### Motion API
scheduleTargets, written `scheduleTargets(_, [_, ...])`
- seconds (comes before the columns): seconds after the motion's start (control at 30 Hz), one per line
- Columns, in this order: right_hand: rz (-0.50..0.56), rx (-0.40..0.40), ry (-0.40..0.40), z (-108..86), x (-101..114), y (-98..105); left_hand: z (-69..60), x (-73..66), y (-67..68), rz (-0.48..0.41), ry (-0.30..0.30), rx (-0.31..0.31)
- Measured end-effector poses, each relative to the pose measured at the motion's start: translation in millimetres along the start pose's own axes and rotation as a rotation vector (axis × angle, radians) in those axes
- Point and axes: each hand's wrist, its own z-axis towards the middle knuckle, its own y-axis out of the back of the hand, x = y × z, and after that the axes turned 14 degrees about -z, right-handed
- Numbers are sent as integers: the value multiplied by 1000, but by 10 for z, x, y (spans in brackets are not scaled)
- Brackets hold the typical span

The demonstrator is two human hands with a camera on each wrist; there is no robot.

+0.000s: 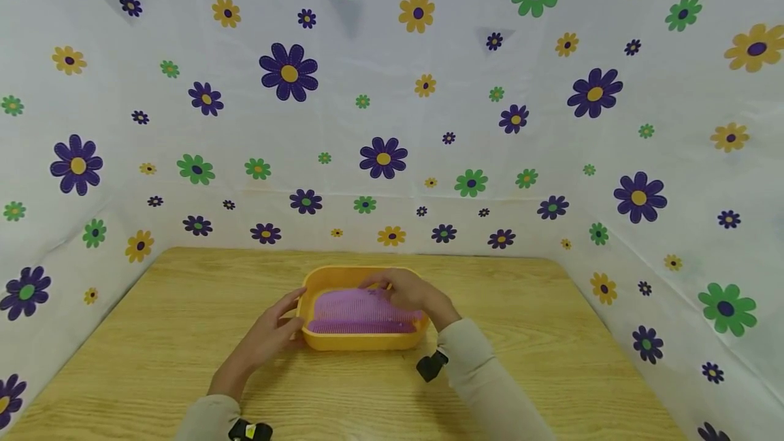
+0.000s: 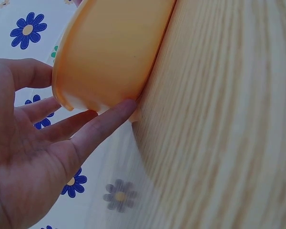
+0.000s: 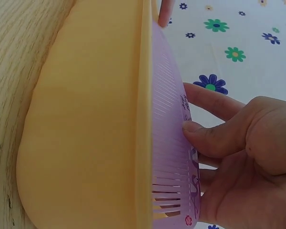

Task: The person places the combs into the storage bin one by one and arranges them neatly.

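A purple slotted plastic basket (image 1: pixel 349 305) with printed decoration sits tilted inside a yellow plastic basin (image 1: pixel 361 341) on the table. My right hand (image 1: pixel 407 289) pinches the basket's upper edge. In the right wrist view, the thumb (image 3: pixel 194 132) presses the near side of the purple basket (image 3: pixel 168 105), with fingers behind it; the yellow basin (image 3: pixel 90 109) hides the basket's lower part. At the basin's left end, my left hand (image 1: pixel 273 332) touches the wall with spread fingers. The left wrist view shows those fingertips (image 2: pixel 128 105) against the outside of the basin (image 2: pixel 109 52).
The wooden table (image 1: pixel 343 400) extends around the basin. White cloth (image 1: pixel 392 114) with purple, green and yellow flowers stands behind it and along both sides. A black wrist device (image 1: pixel 432 365) is on the right sleeve, another (image 1: pixel 250 430) on the left.
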Motion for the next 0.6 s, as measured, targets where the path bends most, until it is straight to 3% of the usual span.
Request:
scheduleTargets(0.37, [-12, 7, 7, 31, -17, -69, 17, 6, 4, -18, -6, 2])
scheduleTargets(0.6, [37, 20, 22, 22, -17, -127, 13, 12, 2, -22, -7, 5])
